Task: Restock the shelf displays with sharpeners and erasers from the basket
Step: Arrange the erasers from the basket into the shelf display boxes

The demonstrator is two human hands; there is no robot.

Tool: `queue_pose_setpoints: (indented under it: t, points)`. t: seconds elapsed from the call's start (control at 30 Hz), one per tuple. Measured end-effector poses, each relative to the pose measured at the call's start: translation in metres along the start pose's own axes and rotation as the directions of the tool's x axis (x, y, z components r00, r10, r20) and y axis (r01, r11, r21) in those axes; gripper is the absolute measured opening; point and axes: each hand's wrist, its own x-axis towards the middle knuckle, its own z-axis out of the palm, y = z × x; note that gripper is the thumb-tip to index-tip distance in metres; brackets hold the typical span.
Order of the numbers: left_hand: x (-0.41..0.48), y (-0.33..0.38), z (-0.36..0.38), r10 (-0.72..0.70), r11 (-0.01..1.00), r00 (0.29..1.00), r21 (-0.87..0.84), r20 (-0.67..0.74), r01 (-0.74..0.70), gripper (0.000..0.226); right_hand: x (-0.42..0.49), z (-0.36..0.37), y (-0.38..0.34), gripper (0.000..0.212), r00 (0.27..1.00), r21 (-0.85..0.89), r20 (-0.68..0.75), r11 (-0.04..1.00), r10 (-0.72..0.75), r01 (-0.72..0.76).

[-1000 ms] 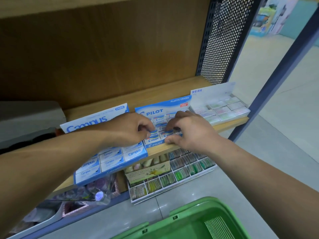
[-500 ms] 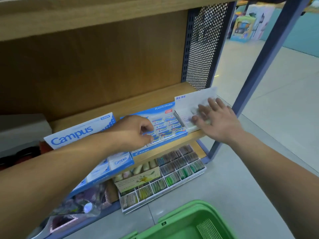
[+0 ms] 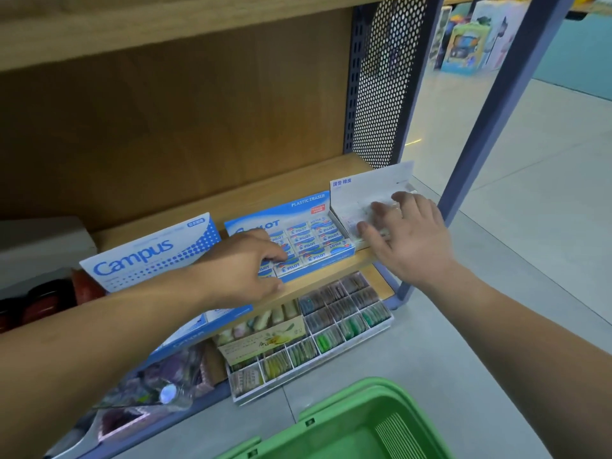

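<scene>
Two bare forearms, bare left hand, bare right hand

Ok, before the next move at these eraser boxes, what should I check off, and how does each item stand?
1. Left hand at the front row of the Pilot box: ok.
2. Left hand gripping anything: cannot tell.
3. Right hand flat, fingers spread, over the white box: ok.
4. Visible rows of the Pilot box filled: ok.
5. Stock in the white box: cannot tell, blurred and covered.
6. Contents of the green basket: cannot tell, its inside is cut off.
</scene>
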Motion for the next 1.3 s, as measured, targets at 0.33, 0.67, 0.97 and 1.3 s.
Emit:
queue_pose_setpoints:
  t: [0.33, 0.67, 0.97, 1.3]
  points:
    - [-0.036, -0.01, -0.031, -0.099, 0.979, 0.989, -0.191, -0.109, 0.077, 0.038, -0.007, -0.022, -0.027, 0.067, 0.979, -0.027, 0.197, 0.998, -0.054, 0.06]
    - [-0.131, -0.049, -0.005, -0.291, 0.957, 0.956, 0.001, 0.032, 0.291, 0.086, -0.048, -0.02, -0.16, 0.065, 0.823, 0.194, 0.482, 0.952, -0.302, 0.236]
    - [-0.134, -0.062, 0.023, -0.217, 0.963, 0.969, 0.137, -0.116, 0.232, 0.059, -0.067, 0.001, -0.157, 0.051, 0.918, 0.233, 0.215, 0.93, -0.333, 0.283]
    - [-0.15, -0.059, 0.025, -0.203, 0.975, 0.968, 0.062, -0.149, 0.214, 0.063, -0.063, -0.005, -0.162, 0.042, 0.957, 0.184, 0.125, 0.954, -0.263, 0.238]
